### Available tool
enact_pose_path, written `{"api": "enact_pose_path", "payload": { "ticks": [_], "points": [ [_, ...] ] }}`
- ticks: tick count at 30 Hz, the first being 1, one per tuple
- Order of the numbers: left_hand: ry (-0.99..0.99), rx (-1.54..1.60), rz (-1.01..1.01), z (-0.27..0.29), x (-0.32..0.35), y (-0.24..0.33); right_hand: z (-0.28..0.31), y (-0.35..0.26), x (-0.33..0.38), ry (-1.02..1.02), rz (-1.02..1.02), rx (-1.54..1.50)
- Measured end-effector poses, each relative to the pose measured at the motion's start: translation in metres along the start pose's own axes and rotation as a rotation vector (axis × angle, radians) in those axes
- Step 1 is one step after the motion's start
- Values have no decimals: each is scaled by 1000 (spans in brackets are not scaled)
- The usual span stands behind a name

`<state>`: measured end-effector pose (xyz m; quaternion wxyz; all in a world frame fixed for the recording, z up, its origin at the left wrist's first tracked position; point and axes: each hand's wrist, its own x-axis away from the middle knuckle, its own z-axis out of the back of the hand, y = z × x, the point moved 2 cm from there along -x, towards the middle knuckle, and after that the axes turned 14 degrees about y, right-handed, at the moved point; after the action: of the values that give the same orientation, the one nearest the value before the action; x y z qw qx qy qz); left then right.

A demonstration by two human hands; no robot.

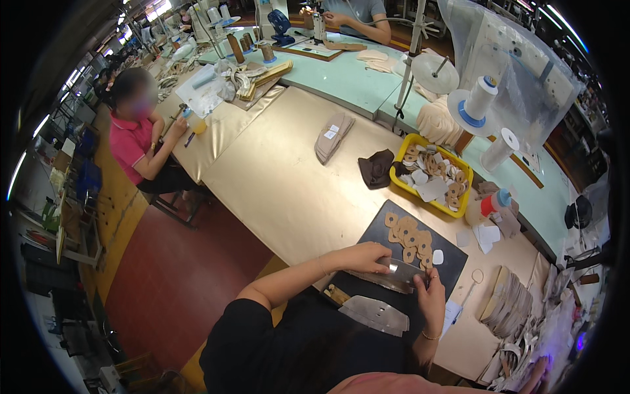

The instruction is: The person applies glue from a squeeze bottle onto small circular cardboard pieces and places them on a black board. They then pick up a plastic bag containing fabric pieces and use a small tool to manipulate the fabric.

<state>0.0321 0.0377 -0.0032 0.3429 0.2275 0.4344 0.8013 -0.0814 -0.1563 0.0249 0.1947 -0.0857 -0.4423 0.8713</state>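
Observation:
Both hands are over the near edge of a black board (453,246). My left hand (369,257) closes on the left end of a flat, curved grey piece (401,271), its thumb on top. The right end of that piece is gripped by my right hand (430,297). A shiny spot shows on the piece; I cannot tell its material. Beyond it, several small tan patches (408,235) with dark dots lie overlapping on the board, and a white patch (438,257) sits beside them. Closer to me lies a grey template-like plate (374,314) with small holes.
A yellow basket (412,190) of tan and white patches stands behind the board, near a dark cloth (377,169). Glue-like bottle (484,207) and stacked grey pieces (508,303) are at right. A co-worker in pink (131,141) sits left; another person (357,20) works opposite.

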Motion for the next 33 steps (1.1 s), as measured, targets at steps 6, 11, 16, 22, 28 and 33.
{"api": "enact_pose_path", "payload": {
  "ticks": [6, 11, 16, 22, 28, 33],
  "points": [
    [45, 87, 94, 20, 10, -3, 1, 4, -1, -42, -26, 75],
    [164, -65, 92, 93, 47, 3, -2, 5, -8, -57, 46, 17],
    [858, -176, 317, 212, 150, 24, -2, 3, -15, -94, 118, 69],
    [1366, -325, 481, 287, 351, 80, -3, 2, -29, -212, 35, 96],
    [1897, -38, 615, 216, 638, 146, -3, 5, -55, -350, 221, 207],
    [2743, 202, 524, 26, 834, 246, -14, 13, -81, -490, 346, 290]
  ]
}}
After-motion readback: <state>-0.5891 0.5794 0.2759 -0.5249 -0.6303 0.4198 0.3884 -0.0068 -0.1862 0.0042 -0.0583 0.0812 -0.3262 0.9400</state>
